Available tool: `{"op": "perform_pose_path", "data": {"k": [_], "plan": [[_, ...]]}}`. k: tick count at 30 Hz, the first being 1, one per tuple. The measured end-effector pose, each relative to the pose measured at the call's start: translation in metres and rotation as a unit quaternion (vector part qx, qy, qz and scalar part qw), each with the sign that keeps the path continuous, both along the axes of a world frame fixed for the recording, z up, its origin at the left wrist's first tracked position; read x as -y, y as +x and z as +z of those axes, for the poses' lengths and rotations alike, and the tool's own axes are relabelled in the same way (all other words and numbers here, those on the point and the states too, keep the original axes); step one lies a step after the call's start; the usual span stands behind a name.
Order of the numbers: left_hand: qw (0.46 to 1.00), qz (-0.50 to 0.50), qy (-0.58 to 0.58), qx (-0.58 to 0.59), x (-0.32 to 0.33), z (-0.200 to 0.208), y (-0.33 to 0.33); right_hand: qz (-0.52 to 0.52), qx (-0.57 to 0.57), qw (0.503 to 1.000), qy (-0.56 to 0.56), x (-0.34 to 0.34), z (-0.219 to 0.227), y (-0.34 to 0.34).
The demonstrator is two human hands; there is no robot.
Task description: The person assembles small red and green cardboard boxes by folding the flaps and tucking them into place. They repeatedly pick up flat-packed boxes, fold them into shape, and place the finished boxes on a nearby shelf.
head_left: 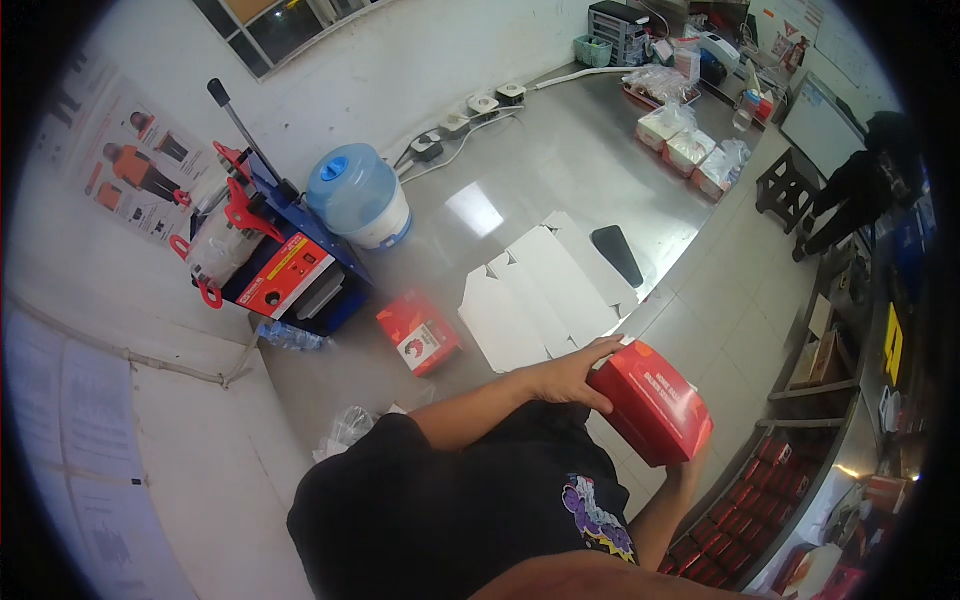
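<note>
A red cardboard box point(655, 405) is held up in front of my body, just off the table's near edge. My left hand point(583, 378) grips its left end, with the thumb on the near side and the fingers over the top. At the lower right corner, my right hand point(688, 472) holds the box from below; its fingers are mostly hidden behind it. Beyond the box, a flat white unfolded carton point(545, 295) lies on the steel table point(440, 225). A black phone point(618, 256) rests beside the carton. Another red box point(417, 333) sits left of it.
A red and blue machine with a lever point(290, 275) stands at the left wall, beside a blue-lidded clear container point(358, 195). Wrapped packs point(690, 150) line the far table end. Shelves of red boxes point(735, 510) are at right. A person point(850, 195) stands beyond a stool point(787, 187).
</note>
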State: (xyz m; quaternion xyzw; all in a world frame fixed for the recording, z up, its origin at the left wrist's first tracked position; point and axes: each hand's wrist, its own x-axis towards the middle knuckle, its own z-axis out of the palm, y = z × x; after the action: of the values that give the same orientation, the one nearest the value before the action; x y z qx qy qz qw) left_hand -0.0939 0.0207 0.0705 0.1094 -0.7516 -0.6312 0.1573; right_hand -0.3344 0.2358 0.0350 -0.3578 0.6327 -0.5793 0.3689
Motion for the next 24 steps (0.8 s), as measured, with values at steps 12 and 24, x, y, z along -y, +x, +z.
{"op": "perform_pose_path", "data": {"k": [12, 24], "plan": [[0.909, 0.17, 0.38, -0.03, -0.016, 0.014, -0.008, -0.155, 0.121, 0.98, -0.023, 0.03, 0.067, 0.054], [0.938, 0.256, 0.221, -0.077, -0.027, 0.017, -0.024, -0.158, 0.194, 0.964, -0.087, 0.039, 0.073, 0.058]]}}
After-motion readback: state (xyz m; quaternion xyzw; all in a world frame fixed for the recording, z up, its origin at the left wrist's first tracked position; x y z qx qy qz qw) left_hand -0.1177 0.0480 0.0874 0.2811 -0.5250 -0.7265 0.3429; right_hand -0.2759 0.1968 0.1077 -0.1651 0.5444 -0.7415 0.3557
